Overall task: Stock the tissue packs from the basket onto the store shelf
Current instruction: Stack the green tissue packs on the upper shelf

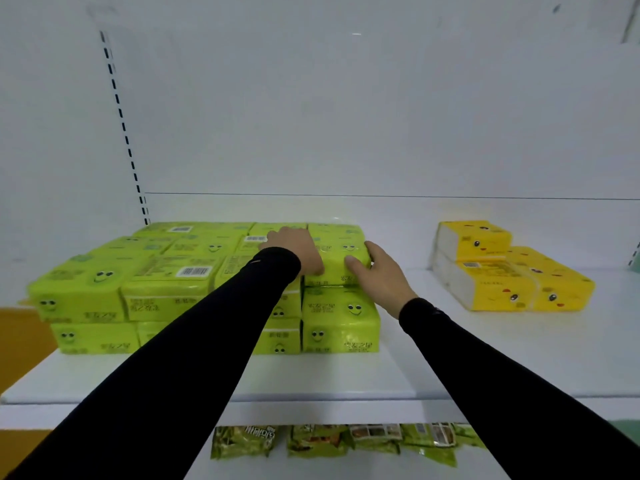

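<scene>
Both hands on top-right green tissue pack [337, 252], upper layer of green stack on shelf [381, 372]. L hand [300, 250] fingers curled over its L edge, R hand [375, 268] gripping R side. Best: square w/ neighbours, press flush. Count: approx 12 green visible, 3 yellow packs [512, 271] well apart R. Basket not in view.

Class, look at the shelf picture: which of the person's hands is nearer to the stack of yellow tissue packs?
Right. The right hand grips the right end of the top green tissue pack, on the side facing the yellow tissue packs. The left hand holds that pack's left side, farther away.
</scene>
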